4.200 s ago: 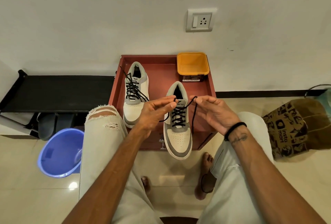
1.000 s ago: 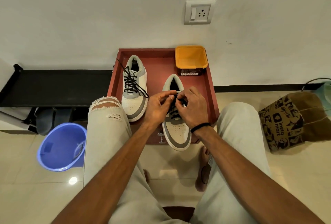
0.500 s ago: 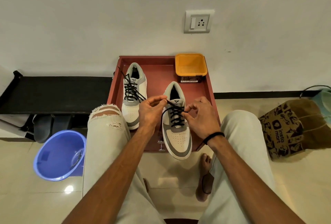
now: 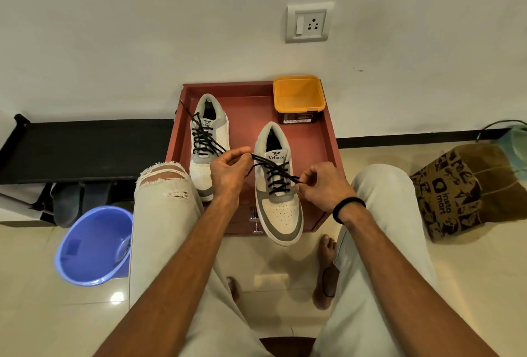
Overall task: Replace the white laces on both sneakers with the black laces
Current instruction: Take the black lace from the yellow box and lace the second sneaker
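Pinching a black lace (image 4: 275, 175) end in each hand, left (image 4: 229, 174) and right (image 4: 323, 185). Pulled out sideways over the sneaker (image 4: 278, 185) at the tabletop's (image 4: 313, 140) front edge.

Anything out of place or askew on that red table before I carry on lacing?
The near sneaker hangs its toe past the red table front edge. The far sneaker has a loose black lace end trailing over the left rim.
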The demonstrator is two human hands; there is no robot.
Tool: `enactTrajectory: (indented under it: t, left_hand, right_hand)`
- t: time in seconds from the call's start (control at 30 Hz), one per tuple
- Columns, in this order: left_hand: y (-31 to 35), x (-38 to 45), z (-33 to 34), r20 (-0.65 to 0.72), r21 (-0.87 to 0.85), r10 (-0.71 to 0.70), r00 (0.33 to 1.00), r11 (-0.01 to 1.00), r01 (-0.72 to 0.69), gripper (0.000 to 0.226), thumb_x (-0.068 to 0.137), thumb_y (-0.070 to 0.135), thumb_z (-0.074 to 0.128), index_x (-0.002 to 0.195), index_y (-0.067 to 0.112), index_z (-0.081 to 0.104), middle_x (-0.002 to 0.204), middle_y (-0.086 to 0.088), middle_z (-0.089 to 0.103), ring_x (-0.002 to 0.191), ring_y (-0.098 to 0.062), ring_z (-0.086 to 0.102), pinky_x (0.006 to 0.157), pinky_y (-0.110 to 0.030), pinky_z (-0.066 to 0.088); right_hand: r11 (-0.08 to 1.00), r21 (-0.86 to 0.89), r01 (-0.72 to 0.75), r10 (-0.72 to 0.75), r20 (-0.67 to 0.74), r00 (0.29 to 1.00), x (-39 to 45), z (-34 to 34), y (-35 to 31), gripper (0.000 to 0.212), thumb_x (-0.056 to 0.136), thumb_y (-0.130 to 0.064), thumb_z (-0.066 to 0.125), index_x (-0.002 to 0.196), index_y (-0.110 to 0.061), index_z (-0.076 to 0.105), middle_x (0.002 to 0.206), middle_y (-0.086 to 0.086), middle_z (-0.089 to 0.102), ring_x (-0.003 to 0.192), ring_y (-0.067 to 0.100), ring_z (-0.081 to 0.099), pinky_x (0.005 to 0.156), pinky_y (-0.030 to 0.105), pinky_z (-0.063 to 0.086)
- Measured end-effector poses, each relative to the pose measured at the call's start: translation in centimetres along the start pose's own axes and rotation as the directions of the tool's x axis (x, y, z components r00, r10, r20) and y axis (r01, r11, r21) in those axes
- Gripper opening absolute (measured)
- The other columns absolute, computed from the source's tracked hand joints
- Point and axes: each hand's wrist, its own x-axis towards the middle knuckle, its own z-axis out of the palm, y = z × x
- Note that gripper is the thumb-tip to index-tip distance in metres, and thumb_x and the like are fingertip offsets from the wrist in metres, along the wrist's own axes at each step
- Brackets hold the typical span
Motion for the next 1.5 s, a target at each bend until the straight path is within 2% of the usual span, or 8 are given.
enactTrajectory:
  t: [0.13,0.33,0.63,0.77,1.0,1.2,1.37,1.5]
  left_hand:
    - [0.0,0.0,-0.1,0.11,-0.03,-0.055,0.992,0.998,0.059,0.021,0.09,0.012,0.079,0.111,0.012,0.076,0.085,-0.001,0.074,0.065,-0.005,0.061,0.064,-0.02,0.054]
    - [0.0,-0.1,0.0,0.06,-0.026,-0.086,0.994,0.996,0.088,0.021,0.092,0.013,0.076,0.113,0.009,0.075,0.083,0.001,0.072,0.06,-0.001,0.06,0.058,-0.017,0.052]
    - [-0.4,0.1,0.1,0.033,0.005,-0.048,0.998,0.999,0.048,0.016,0.094,0.01,0.073,0.11,0.009,0.074,0.085,0.0,0.072,0.064,-0.001,0.06,0.059,-0.013,0.05]
    - [-0.6,0.2,0.1,0.028,0.02,-0.043,0.999,0.999,0.043,0.013,0.093,0.013,0.075,0.106,0.016,0.074,0.096,-0.003,0.076,0.079,-0.007,0.067,0.059,-0.013,0.05]
    - [-0.9,0.3,0.2,0.018,0.044,-0.031,0.999,0.999,0.031,0.015,0.094,0.013,0.073,0.109,0.015,0.073,0.095,0.0,0.075,0.062,0.006,0.063,0.061,-0.012,0.052]
    - [-0.8,0.3,0.1,0.008,0.041,-0.048,0.999,0.998,0.048,0.019,0.093,0.015,0.076,0.111,0.014,0.075,0.096,0.001,0.076,0.08,-0.003,0.067,0.078,-0.018,0.055]
    - [-0.5,0.0,0.3,0.048,-0.041,-0.096,0.994,0.994,0.098,0.01,0.099,0.016,0.068,0.108,0.019,0.07,0.097,-0.002,0.074,0.076,-0.006,0.064,0.065,-0.018,0.051]
    - [-0.3,-0.4,0.5,0.13,-0.177,-0.187,0.974,0.962,0.208,0.007,0.104,0.021,0.061,0.11,0.021,0.065,0.095,-0.003,0.075,0.082,-0.013,0.066,0.069,-0.026,0.053]
  right_hand:
    - [0.938,0.344,-0.032,0.042,-0.024,0.999,0.2,-0.2,-0.3,0.01,0.082,-0.019,0.083,0.082,-0.021,0.073,0.083,-0.004,0.074,0.077,0.007,0.067,0.07,0.023,0.056]
    - [0.624,0.776,-0.091,0.088,0.046,0.995,-0.1,-0.5,-1.3,0.013,0.087,-0.011,0.079,0.096,-0.008,0.072,0.094,0.017,0.075,0.084,0.029,0.066,0.085,0.047,0.057]
    - [0.651,0.752,-0.104,0.121,0.031,0.992,0.1,-0.4,-1.8,0.009,0.092,-0.01,0.073,0.098,-0.009,0.066,0.075,0.002,0.068,0.054,0.008,0.054,0.061,0.031,0.053]
    - [0.743,0.654,-0.142,0.195,-0.009,0.981,0.3,-0.5,-1.2,0.01,0.088,-0.014,0.079,0.092,-0.01,0.071,0.075,-0.004,0.07,0.059,0.003,0.06,0.054,0.025,0.053]
    - [0.752,0.615,-0.237,0.253,0.062,0.965,0.3,-0.3,-0.5,0.011,0.086,-0.024,0.082,0.087,-0.017,0.074,0.087,-0.002,0.074,0.071,0.006,0.061,0.055,0.026,0.052]
    - [0.521,0.826,-0.215,0.211,0.12,0.97,0.5,-0.5,-0.8,0.011,0.088,-0.017,0.078,0.093,-0.01,0.071,0.084,0.005,0.073,0.077,0.017,0.066,0.073,0.034,0.056]
    - [0.209,0.964,-0.166,0.107,0.146,0.983,1.6,-0.4,-1.6,0.006,0.099,-0.018,0.063,0.096,-0.013,0.062,0.11,0.019,0.074,0.104,0.032,0.072,0.095,0.046,0.056]
    - [0.209,0.964,-0.164,0.144,0.136,0.98,2.3,0.8,-2.1,0.008,0.102,-0.02,0.06,0.095,-0.019,0.058,0.087,0.01,0.072,0.089,0.028,0.071,0.093,0.047,0.055]
